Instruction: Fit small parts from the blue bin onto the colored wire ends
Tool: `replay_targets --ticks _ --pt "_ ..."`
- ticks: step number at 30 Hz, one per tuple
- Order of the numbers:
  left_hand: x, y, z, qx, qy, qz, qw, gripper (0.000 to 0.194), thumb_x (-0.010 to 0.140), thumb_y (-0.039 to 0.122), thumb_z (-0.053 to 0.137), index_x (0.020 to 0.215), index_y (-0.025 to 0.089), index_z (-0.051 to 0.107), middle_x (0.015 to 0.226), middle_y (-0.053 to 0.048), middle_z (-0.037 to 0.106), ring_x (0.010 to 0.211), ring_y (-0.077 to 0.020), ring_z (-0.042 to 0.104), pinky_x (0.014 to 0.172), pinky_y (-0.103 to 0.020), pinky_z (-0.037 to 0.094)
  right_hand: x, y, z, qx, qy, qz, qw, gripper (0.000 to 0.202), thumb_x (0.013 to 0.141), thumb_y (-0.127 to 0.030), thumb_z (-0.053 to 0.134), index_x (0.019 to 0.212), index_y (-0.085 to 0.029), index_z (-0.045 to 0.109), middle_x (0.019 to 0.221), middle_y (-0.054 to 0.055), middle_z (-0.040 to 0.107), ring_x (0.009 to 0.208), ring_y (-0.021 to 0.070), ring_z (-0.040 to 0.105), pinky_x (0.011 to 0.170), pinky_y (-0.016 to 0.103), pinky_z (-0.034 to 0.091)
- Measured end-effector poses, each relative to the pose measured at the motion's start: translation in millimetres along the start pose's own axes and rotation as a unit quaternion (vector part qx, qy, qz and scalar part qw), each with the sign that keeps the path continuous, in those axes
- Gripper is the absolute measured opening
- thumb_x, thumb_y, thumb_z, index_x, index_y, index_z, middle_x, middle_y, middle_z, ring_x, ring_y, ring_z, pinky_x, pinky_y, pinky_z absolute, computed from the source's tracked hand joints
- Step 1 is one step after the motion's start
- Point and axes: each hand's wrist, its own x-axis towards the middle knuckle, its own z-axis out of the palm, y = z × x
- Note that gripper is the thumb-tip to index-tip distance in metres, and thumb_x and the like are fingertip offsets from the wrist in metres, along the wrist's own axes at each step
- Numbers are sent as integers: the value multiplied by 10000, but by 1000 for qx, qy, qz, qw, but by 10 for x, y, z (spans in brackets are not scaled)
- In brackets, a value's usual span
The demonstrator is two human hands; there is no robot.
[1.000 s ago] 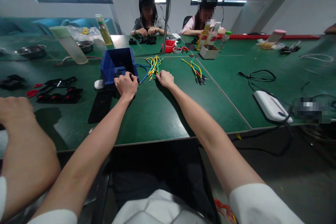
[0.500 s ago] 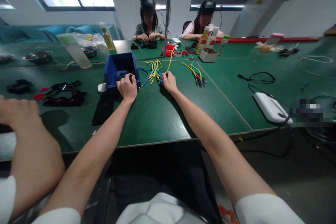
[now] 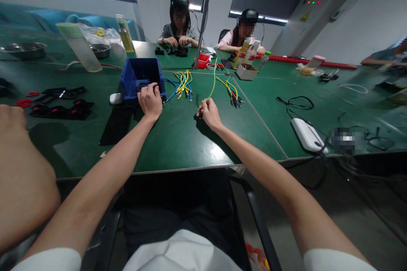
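My right hand [image 3: 210, 113] is closed on one end of a yellow-green wire [image 3: 214, 79], a little above or on the green table. The wire's far end arches away from me. My left hand [image 3: 150, 100] rests at the front lip of a blue plastic bin [image 3: 129, 77], its fingers curled over the edge. Black parts [image 3: 143, 84] lie inside the bin by those fingertips; whether they grip one is hidden. Between the hands lies a bundle of yellow, green and blue wires [image 3: 183, 84] with metal lugs. A second wire bunch [image 3: 234, 95], with black ends, lies right of my right hand.
A black phone-like slab [image 3: 116, 126] and a white case [image 3: 116, 98] lie near the bin. Black parts [image 3: 60, 109] are farther left, beside another person's arm [image 3: 22, 178]. At right lies a white power bank [image 3: 308, 135] with cables. Two people sit opposite, behind bottles and a small box [image 3: 246, 72].
My right hand has drawn back toward me from the wire bundle, bringing the yellow-green wire along. My left hand stays at the bin. The view has shifted and tilted slightly.
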Motion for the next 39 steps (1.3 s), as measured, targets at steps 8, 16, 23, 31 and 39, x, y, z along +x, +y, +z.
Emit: replay_targets --ticks 8,16,23,31,39 --pt "-130 212 -58 -12 -38 66 997 398 1016 309 347 1275 170 615 1214 -131 663 1178 -265 543 1037 -373 343 -3 -44 7 -28 4 13 1000 155 994 -372 388 931 -238 435 716 -53 575 571 110 609 593 242 453" --pt "-441 438 23 -36 -211 186 959 276 992 339 477 1132 208 676 1043 -86 705 990 -242 634 851 -320 453 28 -16 9 -8 30 11 999 181 989 -412 389 933 -244 426 751 -43 565 570 114 582 584 246 446" --pt "-451 389 99 -14 -276 227 934 248 964 371 543 1087 241 714 941 -70 700 925 -233 629 808 -327 479 8 -46 -5 -40 10 6 999 178 989 -414 392 932 -248 418 741 -39 572 586 124 593 610 250 448" --pt "-456 368 195 -39 -307 273 911 318 964 228 482 1184 187 707 1114 -103 705 1032 -232 622 940 -360 477 -35 -180 25 -127 -44 -28 991 113 987 -341 417 939 -243 447 690 -40 600 617 149 632 687 269 442" --pt "-462 363 202 -10 -304 286 908 338 964 246 473 1202 194 707 1030 -103 695 971 -239 624 878 -351 493 -2 -94 29 -94 -35 -37 994 95 966 -338 455 967 -244 465 841 -9 671 607 135 643 698 274 476"
